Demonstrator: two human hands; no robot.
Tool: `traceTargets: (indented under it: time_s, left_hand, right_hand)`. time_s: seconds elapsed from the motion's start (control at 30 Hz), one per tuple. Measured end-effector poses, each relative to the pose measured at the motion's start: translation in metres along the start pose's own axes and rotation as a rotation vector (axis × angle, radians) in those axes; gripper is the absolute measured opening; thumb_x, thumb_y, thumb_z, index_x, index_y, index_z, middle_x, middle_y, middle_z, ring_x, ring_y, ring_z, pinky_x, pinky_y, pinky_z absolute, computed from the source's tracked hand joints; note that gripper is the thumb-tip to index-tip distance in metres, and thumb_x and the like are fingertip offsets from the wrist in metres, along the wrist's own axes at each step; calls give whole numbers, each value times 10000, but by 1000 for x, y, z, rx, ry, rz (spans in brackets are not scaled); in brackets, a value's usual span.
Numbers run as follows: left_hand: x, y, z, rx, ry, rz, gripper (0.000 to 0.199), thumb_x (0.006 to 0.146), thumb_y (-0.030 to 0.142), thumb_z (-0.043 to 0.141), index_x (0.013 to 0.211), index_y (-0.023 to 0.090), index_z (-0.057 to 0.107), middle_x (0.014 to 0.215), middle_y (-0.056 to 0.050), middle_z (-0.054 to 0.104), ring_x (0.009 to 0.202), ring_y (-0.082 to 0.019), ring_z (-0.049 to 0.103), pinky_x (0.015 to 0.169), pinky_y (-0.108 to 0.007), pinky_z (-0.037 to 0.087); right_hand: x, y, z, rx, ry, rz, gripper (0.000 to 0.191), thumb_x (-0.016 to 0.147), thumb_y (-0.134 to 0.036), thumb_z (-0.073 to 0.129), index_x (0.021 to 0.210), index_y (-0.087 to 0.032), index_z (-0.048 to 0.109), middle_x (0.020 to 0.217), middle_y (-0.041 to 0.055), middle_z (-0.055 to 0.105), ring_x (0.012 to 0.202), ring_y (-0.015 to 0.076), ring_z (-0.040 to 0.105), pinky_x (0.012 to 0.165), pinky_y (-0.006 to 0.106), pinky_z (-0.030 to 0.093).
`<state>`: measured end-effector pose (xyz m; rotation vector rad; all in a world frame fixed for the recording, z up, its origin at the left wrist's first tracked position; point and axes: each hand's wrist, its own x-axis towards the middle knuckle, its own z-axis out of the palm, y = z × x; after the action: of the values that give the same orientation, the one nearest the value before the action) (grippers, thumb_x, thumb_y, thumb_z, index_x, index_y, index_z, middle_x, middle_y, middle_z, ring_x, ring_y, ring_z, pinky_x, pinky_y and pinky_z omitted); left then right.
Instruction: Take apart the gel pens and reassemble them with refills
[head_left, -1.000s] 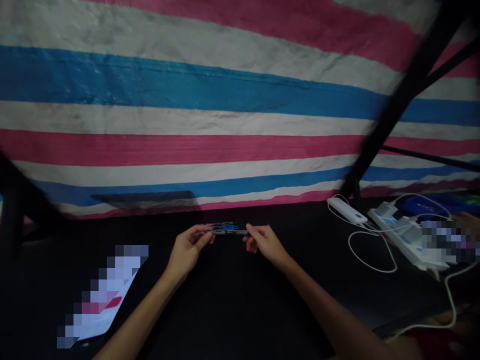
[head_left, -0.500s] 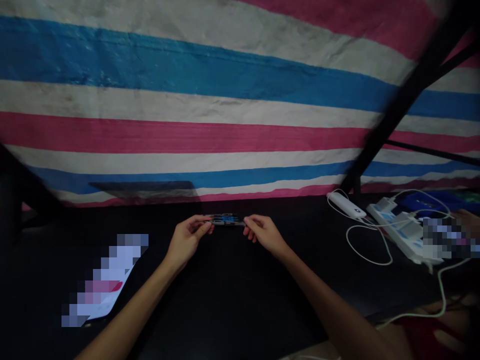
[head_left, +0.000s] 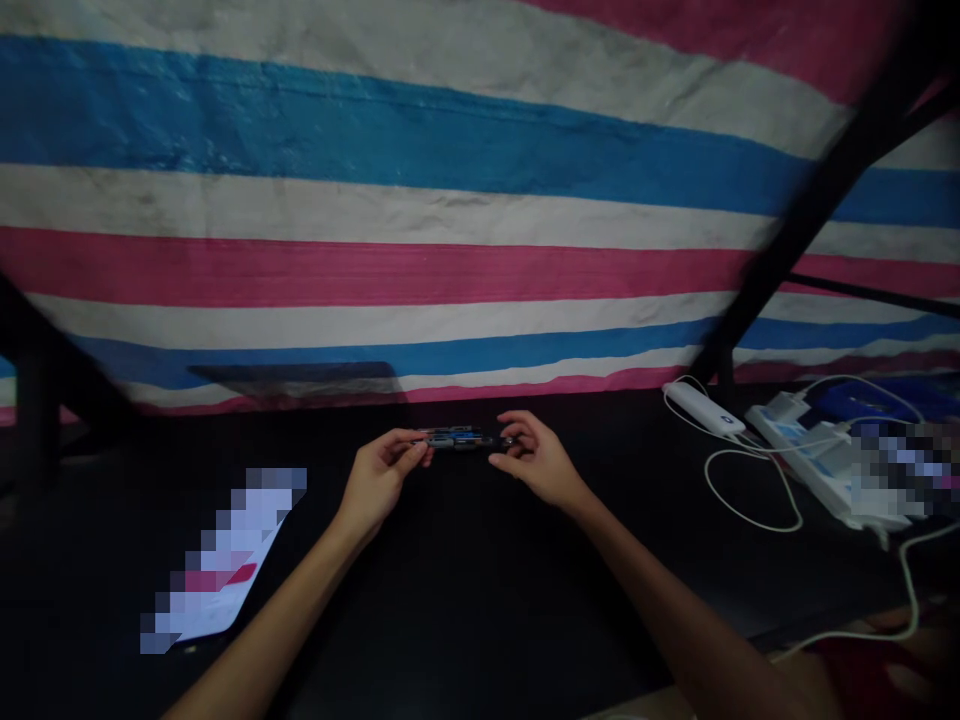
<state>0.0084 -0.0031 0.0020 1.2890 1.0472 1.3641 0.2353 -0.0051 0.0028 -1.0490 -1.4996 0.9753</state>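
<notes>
Several slim pens, dark and grey with some blue, lie side by side just above the black table. My left hand pinches their left ends between thumb and fingers. At their right ends is my right hand, its thumb and fingers spread apart around the tips, not closed on them. Whether a fingertip touches a pen there cannot be made out.
A lit phone or tablet lies at the left. To the right are a white power bank, a power strip with cables and a blue item. Behind hangs a striped sheet with dark frame bars.
My right hand has opened from its pinch at the pens' right ends. A dark pen part now shows further right there. The view has shifted slightly.
</notes>
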Motion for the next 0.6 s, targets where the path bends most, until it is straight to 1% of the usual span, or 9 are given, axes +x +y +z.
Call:
traceTargets:
  time_s: [0.07,0.13,0.23,0.27,0.33,0.4,0.47,0.53,0.6]
  left_hand:
    - [0,0,-1,7,-4,4,221,689,252,695,879,143,661,714,-25,663,671,-133,599,683,-257,462]
    - [0,0,-1,9,-6,7,219,693,260,691,874,141,660,704,-23,658,663,-131,596,672,-252,457]
    - [-1,1,0,-3,-2,7,205,681,261,700,845,144,661,700,-18,661,646,-125,593,658,-244,453]
    - [-1,2,1,-6,-1,4,200,679,258,701,839,145,662,701,-18,664,644,-124,593,657,-243,452]
    - [-1,2,1,-9,1,-3,191,682,253,699,835,143,664,702,-19,667,643,-121,594,659,-240,452]
    - [-1,2,0,-20,0,-14,183,685,247,702,828,140,662,698,-17,665,647,-114,592,665,-234,451]
    - [-1,3,-1,-57,-10,-36,185,684,245,710,825,138,657,692,-12,660,649,-104,589,668,-223,449]
    - [-1,3,-3,-122,-20,-81,186,684,252,716,813,135,651,688,-13,657,648,-98,589,667,-217,451]
    - [-1,2,-3,-189,-28,-142,178,685,258,718,787,130,646,685,-19,657,640,-98,590,661,-222,457]
  right_hand:
    - [0,1,-1,4,-8,-12,333,645,-328,732,941,-200,649,741,13,614,567,119,542,501,229,428]
    - [1,3,-2,-18,-40,26,226,727,-389,655,767,-167,669,602,12,588,503,121,522,468,233,403]
    - [2,5,-2,-52,-62,78,403,814,-471,524,596,-156,646,474,8,533,423,107,473,437,231,366]
    - [2,5,-2,-47,-56,84,404,822,-478,508,625,-158,657,482,7,536,418,104,468,431,228,360]
    - [2,3,-3,-22,-33,55,294,785,-447,576,851,-180,680,604,8,585,467,108,498,442,223,373]
    - [1,0,-4,-39,-21,-25,357,711,-374,679,1032,-224,637,760,16,609,558,119,536,476,223,400]
    - [-1,-4,-5,-124,-27,-138,357,683,-317,713,1026,-241,649,818,24,605,615,131,544,526,238,420]
    - [-3,-7,-4,-223,-30,-246,241,730,-312,679,960,-241,681,791,30,604,617,141,535,561,262,424]
    - [-5,-9,-2,-292,-22,-326,201,777,-324,636,956,-248,688,767,33,607,610,150,527,588,282,420]
